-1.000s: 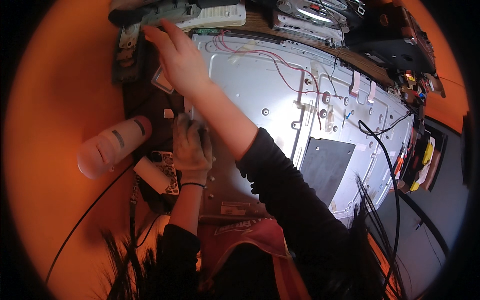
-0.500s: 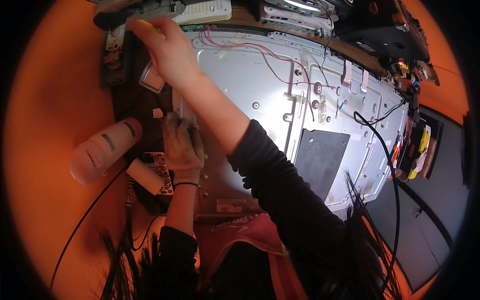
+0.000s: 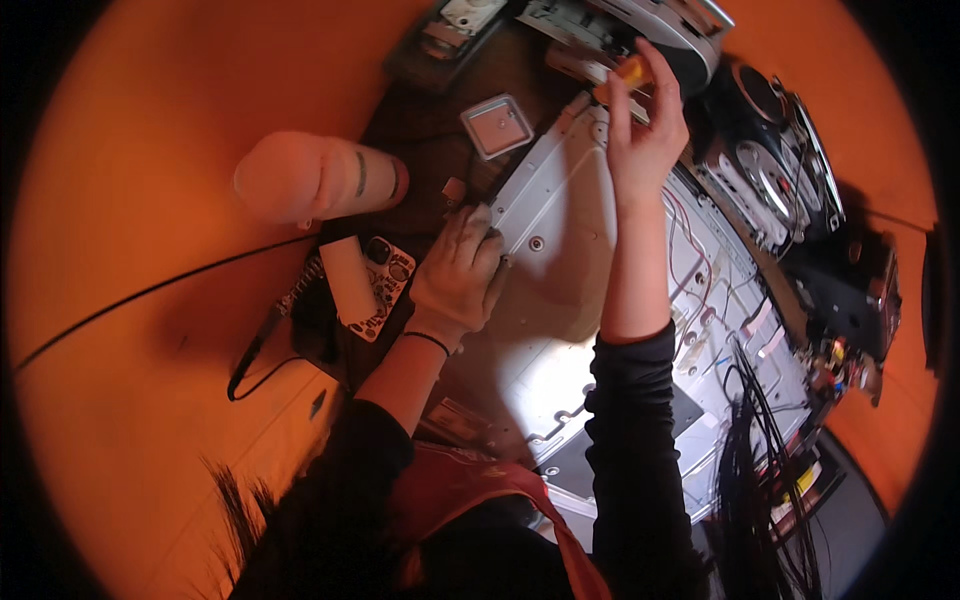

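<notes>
A large silver metal panel (image 3: pixel 575 190) with screw holes, ribs and thin red wires lies in front of me. My left hand (image 3: pixel 460 270) is at its left edge, fingers bent together over the rim. At the panel's far corner, my right hand (image 3: pixel 648 145) is raised with a yellow-orange tool handle (image 3: pixel 630 78) pinched between thumb and fingers. The tool's working end cannot be made out. Just past the left fingertips lies a small pale square piece (image 3: pixel 454 189). Beyond that is a square metal-rimmed tray (image 3: pixel 497 127).
Left of the panel are a pale cylindrical container (image 3: pixel 320 180) lying on its side and a phone in a spotted case (image 3: pixel 392 275), partly under a pale block (image 3: pixel 350 285). A black cable (image 3: pixel 150 290) runs leftward. Electronic devices (image 3: pixel 765 180) line the far right side.
My view has turned, so the panel appears rotated. My right hand still holds the yellow-orange handle and now shows at the panel's far corner. My left hand stays at the edge.
</notes>
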### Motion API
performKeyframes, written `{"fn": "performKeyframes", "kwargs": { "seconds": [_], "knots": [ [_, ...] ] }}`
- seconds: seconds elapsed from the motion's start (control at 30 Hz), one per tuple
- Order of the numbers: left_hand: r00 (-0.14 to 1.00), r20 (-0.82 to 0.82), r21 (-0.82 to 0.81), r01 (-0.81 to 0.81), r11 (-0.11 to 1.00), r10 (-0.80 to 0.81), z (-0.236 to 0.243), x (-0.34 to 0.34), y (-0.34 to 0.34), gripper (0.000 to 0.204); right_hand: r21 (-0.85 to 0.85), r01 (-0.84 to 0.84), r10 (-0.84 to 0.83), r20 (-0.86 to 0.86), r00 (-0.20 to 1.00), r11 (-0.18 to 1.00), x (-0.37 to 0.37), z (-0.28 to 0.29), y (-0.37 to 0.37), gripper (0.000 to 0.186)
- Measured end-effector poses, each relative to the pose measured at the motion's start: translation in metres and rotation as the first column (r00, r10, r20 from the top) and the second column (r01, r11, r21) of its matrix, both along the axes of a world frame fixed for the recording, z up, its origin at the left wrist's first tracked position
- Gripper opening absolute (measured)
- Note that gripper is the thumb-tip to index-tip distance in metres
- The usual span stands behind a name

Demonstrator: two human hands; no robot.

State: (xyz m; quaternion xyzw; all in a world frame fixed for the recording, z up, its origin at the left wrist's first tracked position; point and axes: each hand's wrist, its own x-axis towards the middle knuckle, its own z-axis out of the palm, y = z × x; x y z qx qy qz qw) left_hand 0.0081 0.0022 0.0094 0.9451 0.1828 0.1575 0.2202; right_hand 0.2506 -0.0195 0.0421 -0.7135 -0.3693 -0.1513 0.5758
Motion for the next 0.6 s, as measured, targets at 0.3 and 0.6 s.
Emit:
{"fn": "performKeyframes", "kwargs": {
  "seconds": [0.3, 0.6],
  "knots": [
    [1.0, -0.012, -0.009, -0.025, 1.0, 0.025, 0.0, -0.002, 0.001, 0.024, -0.239, -0.18, 0.184, -0.006, 0.983, 0.954, 0.013, 0.004, -0.015, 0.047],
    [1.0, 0.001, -0.002, -0.022, 1.0, 0.022, -0.001, -0.003, 0.002, 0.024, -0.176, -0.114, 0.092, -0.131, 0.987, 0.978, 0.011, -0.004, -0.013, 0.055]
  ]
}}
